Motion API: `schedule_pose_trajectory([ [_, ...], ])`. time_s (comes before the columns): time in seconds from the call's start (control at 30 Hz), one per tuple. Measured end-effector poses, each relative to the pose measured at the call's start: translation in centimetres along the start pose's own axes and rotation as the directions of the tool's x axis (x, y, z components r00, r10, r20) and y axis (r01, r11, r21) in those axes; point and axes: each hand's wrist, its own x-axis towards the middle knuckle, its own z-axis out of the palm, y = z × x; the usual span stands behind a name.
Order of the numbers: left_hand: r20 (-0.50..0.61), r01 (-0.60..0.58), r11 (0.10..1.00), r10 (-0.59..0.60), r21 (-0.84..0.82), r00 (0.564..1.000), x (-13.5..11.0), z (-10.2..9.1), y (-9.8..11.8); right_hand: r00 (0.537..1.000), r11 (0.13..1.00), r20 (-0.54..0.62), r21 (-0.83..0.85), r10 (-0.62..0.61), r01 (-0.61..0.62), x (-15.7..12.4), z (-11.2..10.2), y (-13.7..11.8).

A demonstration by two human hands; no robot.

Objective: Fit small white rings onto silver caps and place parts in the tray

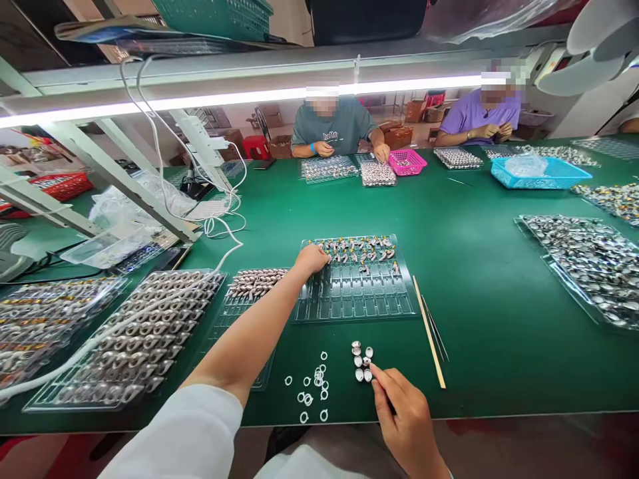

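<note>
My left hand reaches out to the far left corner of a clear compartment tray, fingers closed on a small part in the tray's top row of small metal parts. My right hand lies near the table's front edge, its fingertips pinched at a small cluster of silver caps. Several white rings lie loose to the left of the caps. Two thin sticks rest to the right of the tray.
Trays of metal parts fill the left side, and another tray stands at the right. A white cable runs across the left trays. Two other people sit across the green table with a pink basket and a blue basket.
</note>
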Motion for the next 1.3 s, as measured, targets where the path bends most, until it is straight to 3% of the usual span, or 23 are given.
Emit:
schedule_pose_trajectory([
  [0.2,-0.011,-0.031,0.984,0.029,-0.176,1.000,-2.6,-1.0,1.1,1.000,1.000,-0.015,0.024,-0.012,0.013,-0.2,0.2,0.4],
  [0.33,0.098,-0.139,0.918,0.188,-0.371,0.977,-9.0,-0.4,1.9,0.993,0.979,-0.044,0.177,0.108,-0.099,0.1,-1.1,0.1],
  [0.47,0.304,-0.161,0.841,0.356,-0.517,0.884,-18.0,1.2,2.2,0.969,0.891,0.048,0.384,0.243,-0.242,1.5,-3.1,-1.5],
  [0.53,0.394,-0.143,0.786,0.447,-0.601,0.803,-21.4,1.8,2.0,0.962,0.840,0.171,0.471,0.214,-0.271,2.3,-3.6,-2.5],
  [0.6,0.426,-0.142,0.786,0.466,-0.602,0.775,-23.5,2.3,1.6,0.942,0.825,0.297,0.484,0.158,-0.291,2.9,-3.7,-3.3],
  [0.67,0.417,-0.128,0.779,0.457,-0.613,0.786,-24.6,2.8,1.1,0.922,0.845,0.365,0.447,0.127,-0.293,3.1,-3.5,-3.7],
  [0.73,0.402,-0.081,0.753,0.435,-0.653,0.806,-25.1,3.3,0.5,0.926,0.862,0.347,0.415,0.147,-0.292,2.7,-3.2,-3.9],
  [0.83,0.344,-0.053,0.730,0.384,-0.681,0.857,-25.8,4.1,-0.3,0.945,0.889,0.265,0.360,0.193,-0.283,1.8,-2.8,-4.1],
  [1.0,0.123,-0.171,0.760,0.313,-0.627,0.942,-27.1,5.6,-1.0,0.971,0.929,0.103,0.285,0.215,-0.236,0.6,-1.8,-4.7],
  [1.13,0.001,-0.263,0.768,0.325,-0.583,0.946,-27.8,6.3,-1.2,0.987,0.970,0.031,0.183,0.160,-0.162,0.4,-1.1,-5.0],
  [1.3,0.030,-0.292,0.779,0.369,-0.554,0.929,-27.8,6.1,-1.6,0.994,0.989,0.057,0.106,0.098,-0.103,0.3,-0.9,-4.8],
])
